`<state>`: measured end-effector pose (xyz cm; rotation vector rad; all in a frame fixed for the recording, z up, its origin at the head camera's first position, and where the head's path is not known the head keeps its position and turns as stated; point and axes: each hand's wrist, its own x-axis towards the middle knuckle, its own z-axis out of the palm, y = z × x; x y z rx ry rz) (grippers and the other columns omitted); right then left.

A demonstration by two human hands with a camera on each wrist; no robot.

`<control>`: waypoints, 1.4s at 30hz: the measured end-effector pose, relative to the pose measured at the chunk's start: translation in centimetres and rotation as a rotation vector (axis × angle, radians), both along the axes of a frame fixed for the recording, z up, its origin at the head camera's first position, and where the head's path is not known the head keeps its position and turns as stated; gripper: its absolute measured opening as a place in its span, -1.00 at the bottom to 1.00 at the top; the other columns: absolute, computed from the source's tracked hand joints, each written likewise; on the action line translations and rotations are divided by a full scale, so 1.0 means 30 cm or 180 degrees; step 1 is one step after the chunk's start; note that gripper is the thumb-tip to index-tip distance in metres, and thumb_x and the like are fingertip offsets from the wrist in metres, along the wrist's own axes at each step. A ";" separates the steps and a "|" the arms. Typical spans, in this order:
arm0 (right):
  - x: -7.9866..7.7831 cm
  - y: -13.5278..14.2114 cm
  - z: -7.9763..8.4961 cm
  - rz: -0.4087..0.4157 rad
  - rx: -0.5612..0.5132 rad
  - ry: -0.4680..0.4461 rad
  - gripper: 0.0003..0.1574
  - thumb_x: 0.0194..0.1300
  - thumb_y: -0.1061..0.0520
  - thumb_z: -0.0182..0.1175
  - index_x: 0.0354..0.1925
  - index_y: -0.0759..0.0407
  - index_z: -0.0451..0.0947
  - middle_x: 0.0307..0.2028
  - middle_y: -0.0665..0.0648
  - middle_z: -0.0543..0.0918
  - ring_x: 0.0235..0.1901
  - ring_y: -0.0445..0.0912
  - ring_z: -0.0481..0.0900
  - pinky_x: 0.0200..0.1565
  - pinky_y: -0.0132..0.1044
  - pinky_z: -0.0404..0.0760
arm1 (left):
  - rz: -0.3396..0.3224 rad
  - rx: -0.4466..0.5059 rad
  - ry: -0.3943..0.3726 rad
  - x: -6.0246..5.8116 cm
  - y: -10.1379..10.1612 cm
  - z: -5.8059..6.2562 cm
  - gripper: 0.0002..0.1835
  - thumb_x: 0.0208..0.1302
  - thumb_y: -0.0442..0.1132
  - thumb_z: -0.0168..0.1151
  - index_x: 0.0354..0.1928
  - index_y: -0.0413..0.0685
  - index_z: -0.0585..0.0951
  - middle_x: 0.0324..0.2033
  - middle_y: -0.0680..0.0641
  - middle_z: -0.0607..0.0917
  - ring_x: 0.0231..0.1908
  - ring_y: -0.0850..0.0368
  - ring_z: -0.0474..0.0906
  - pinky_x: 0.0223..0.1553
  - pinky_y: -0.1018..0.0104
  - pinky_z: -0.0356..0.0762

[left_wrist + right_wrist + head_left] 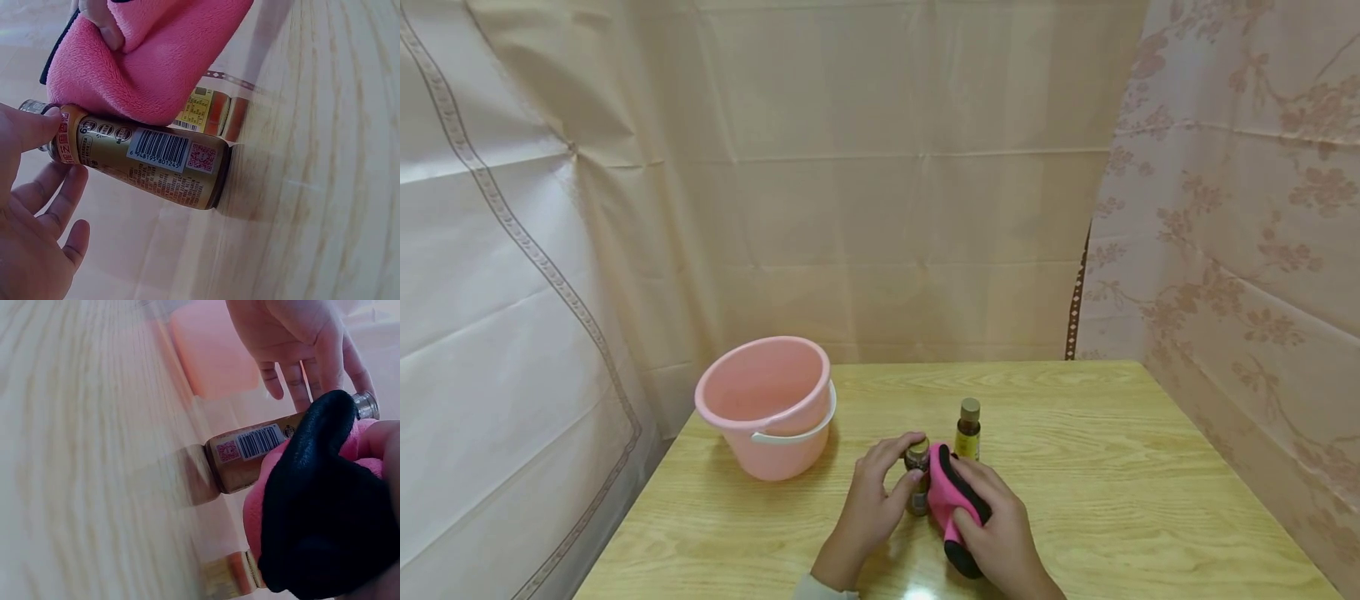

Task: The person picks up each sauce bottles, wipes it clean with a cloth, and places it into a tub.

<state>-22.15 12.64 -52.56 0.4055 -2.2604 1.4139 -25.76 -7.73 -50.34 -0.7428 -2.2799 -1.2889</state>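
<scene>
My left hand [877, 485] grips the upper part of a small gold-brown bottle [150, 156] between thumb and fingers. The bottle stands upright on the table, its barcode label showing in both wrist views. My right hand [1002, 527] holds a pink plush cloth with black edging [942, 492], bunched up and pressed to the bottle's right side. Part of the bottle is hidden behind the cloth in the right wrist view. Just behind the cloth stands a second bottle [968, 433], dark with a yellow label and a gold cap.
A pink bucket [778, 450] with a white handle stands at the table's left side. The wood-grain table [1120, 483] reaches back to a beige curtain [880, 208], and patterned cloths hang on the left and right.
</scene>
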 end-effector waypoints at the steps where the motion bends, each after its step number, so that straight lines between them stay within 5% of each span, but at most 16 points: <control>1: 0.000 0.000 0.000 0.0003 0.0000 -0.0019 0.00 0.05 0.51 0.36 0.32 -0.29 0.57 0.25 -0.17 0.60 0.23 -0.11 0.59 0.11 -0.39 0.61 | -0.0002 0.0003 -0.0024 0.000 0.000 0.000 -0.49 0.45 -0.13 0.29 0.38 0.39 0.52 0.22 0.28 0.63 0.22 0.23 0.55 0.23 -0.18 0.31; 17: -0.004 0.001 -0.004 -0.0068 0.0166 -0.0322 -0.16 0.10 0.37 0.43 0.28 -0.26 0.61 0.20 -0.19 0.63 0.22 -0.17 0.59 0.17 -0.29 0.61 | 0.0127 0.0025 -0.0061 -0.001 0.009 -0.009 -0.47 0.42 -0.16 0.33 0.35 0.48 0.54 0.04 0.16 0.58 0.12 0.21 0.53 0.16 0.00 0.31; 26: -0.004 -0.003 -0.001 -0.0164 0.0410 -0.0715 -0.20 0.10 0.34 0.41 0.26 -0.24 0.64 0.16 -0.17 0.65 0.19 -0.17 0.59 0.18 -0.14 0.61 | 0.0147 -0.0015 -0.0038 -0.001 0.001 -0.009 -0.49 0.41 -0.13 0.33 0.35 0.45 0.55 0.08 0.23 0.62 0.15 0.24 0.55 0.16 -0.01 0.31; 42: -0.005 0.001 -0.001 -0.0152 0.0554 -0.0895 -0.23 0.11 0.32 0.38 0.27 -0.16 0.64 0.18 -0.09 0.65 0.19 -0.11 0.59 0.11 -0.16 0.62 | 0.0194 -0.0035 0.0074 -0.004 -0.004 -0.007 -0.52 0.42 -0.13 0.33 0.33 0.44 0.57 0.18 0.28 0.66 0.18 0.24 0.59 0.13 0.01 0.31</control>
